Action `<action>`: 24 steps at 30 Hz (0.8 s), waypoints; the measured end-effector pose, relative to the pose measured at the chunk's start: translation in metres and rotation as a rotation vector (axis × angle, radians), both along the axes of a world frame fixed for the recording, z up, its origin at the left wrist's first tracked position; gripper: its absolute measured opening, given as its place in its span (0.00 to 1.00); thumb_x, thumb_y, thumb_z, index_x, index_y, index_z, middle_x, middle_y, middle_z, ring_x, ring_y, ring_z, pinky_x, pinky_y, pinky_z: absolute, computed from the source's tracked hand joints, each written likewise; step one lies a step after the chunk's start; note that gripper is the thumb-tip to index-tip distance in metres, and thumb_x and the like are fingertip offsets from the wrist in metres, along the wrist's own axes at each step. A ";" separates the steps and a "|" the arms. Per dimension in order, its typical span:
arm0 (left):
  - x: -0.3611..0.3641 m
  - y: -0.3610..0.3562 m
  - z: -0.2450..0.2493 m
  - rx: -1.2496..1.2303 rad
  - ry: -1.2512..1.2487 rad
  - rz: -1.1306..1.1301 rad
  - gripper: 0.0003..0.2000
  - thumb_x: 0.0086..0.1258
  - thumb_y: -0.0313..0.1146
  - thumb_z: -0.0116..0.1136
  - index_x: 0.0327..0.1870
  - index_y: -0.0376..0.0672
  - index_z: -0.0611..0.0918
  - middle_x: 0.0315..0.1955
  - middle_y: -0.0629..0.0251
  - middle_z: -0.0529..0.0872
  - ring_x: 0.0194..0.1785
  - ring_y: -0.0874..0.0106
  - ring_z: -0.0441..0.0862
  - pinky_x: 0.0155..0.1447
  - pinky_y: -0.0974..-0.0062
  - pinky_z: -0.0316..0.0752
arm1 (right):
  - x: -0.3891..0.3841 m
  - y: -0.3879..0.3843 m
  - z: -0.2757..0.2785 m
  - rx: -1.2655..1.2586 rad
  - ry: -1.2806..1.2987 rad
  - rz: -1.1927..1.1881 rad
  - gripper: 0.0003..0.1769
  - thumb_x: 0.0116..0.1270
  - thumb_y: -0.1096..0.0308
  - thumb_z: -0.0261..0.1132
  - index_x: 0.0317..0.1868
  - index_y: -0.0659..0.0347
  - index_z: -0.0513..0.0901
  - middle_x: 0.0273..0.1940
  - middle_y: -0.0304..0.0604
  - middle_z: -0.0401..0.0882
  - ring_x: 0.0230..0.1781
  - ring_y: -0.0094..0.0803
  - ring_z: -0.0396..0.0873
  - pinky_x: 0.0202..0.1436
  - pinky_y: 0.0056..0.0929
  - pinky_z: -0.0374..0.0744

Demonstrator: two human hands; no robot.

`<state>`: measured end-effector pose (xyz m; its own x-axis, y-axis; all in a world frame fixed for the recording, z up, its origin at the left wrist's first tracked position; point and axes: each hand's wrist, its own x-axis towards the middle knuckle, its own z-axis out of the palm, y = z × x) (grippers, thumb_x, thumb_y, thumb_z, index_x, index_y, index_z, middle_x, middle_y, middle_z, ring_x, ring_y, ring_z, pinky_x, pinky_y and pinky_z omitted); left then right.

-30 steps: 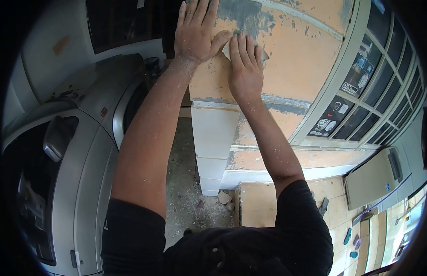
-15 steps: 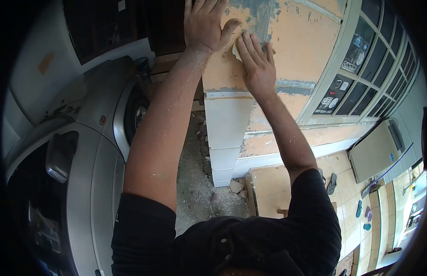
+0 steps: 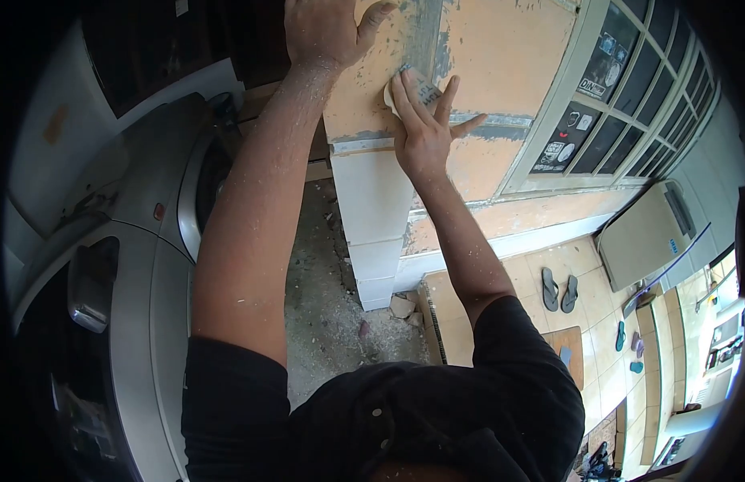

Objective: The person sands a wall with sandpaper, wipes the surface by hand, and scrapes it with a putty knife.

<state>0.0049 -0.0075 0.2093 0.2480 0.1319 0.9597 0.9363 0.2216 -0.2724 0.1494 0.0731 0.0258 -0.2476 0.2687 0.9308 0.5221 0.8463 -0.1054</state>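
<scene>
My right hand (image 3: pixel 423 136) presses a piece of sandpaper (image 3: pixel 425 90) against the peeling orange wall (image 3: pixel 501 56). Printed lettering shows on the sheet's back, and its pale edge sticks out left of my fingers. The thumb and fingers are spread, with the fingertips on the sheet. Higher up and to the left, my left hand (image 3: pixel 328 32) rests near the wall's corner, thumb held out and nothing seen in it. The top of the frame cuts off its fingertips. Grey patches show where the paint is worn, and pale dust specks both forearms.
A grey car (image 3: pixel 139 281) stands close on the left. A white-framed window (image 3: pixel 621 104) with stickers is on the right. Below lie rubble (image 3: pixel 402 306), a tiled step (image 3: pixel 449 321), sandals (image 3: pixel 550 289) and a leaning beige panel (image 3: pixel 641 241).
My right hand has slid down the wall with the sandpaper, and its fingers have spread wider. My left hand stays up near the corner. The whole view has shifted slightly.
</scene>
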 end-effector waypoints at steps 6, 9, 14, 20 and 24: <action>0.005 0.003 -0.002 0.038 -0.008 0.144 0.34 0.81 0.46 0.50 0.82 0.39 0.62 0.83 0.54 0.60 0.86 0.51 0.53 0.86 0.43 0.46 | 0.005 -0.013 -0.052 -0.094 -0.029 0.009 0.37 0.73 0.73 0.62 0.80 0.36 0.71 0.76 0.22 0.75 0.89 0.56 0.38 0.65 0.83 0.06; 0.008 0.002 -0.002 0.033 -0.025 0.148 0.33 0.80 0.45 0.51 0.82 0.39 0.64 0.83 0.54 0.61 0.86 0.50 0.54 0.85 0.42 0.45 | 0.002 -0.008 -0.103 -0.070 -0.027 -0.018 0.35 0.68 0.74 0.63 0.75 0.37 0.78 0.75 0.23 0.77 0.88 0.56 0.45 0.65 0.84 0.08; 0.005 0.002 0.003 0.058 -0.002 0.117 0.32 0.81 0.45 0.50 0.81 0.39 0.65 0.82 0.53 0.63 0.85 0.49 0.56 0.84 0.41 0.47 | 0.009 0.015 -0.095 -0.002 0.003 0.100 0.38 0.63 0.77 0.62 0.74 0.38 0.80 0.75 0.21 0.76 0.87 0.55 0.48 0.67 0.85 0.10; 0.008 0.004 -0.004 0.055 -0.013 0.109 0.31 0.82 0.45 0.48 0.81 0.40 0.66 0.82 0.53 0.64 0.85 0.48 0.57 0.84 0.43 0.51 | 0.002 0.016 0.027 0.064 0.106 0.084 0.37 0.71 0.76 0.60 0.78 0.36 0.74 0.75 0.25 0.77 0.88 0.54 0.44 0.69 0.81 0.08; 0.004 0.004 -0.003 0.074 0.002 0.103 0.31 0.82 0.45 0.47 0.81 0.40 0.66 0.82 0.52 0.64 0.85 0.48 0.57 0.84 0.43 0.50 | 0.000 0.006 -0.005 0.013 0.069 0.152 0.38 0.69 0.77 0.60 0.78 0.37 0.74 0.76 0.24 0.75 0.88 0.55 0.44 0.69 0.81 0.08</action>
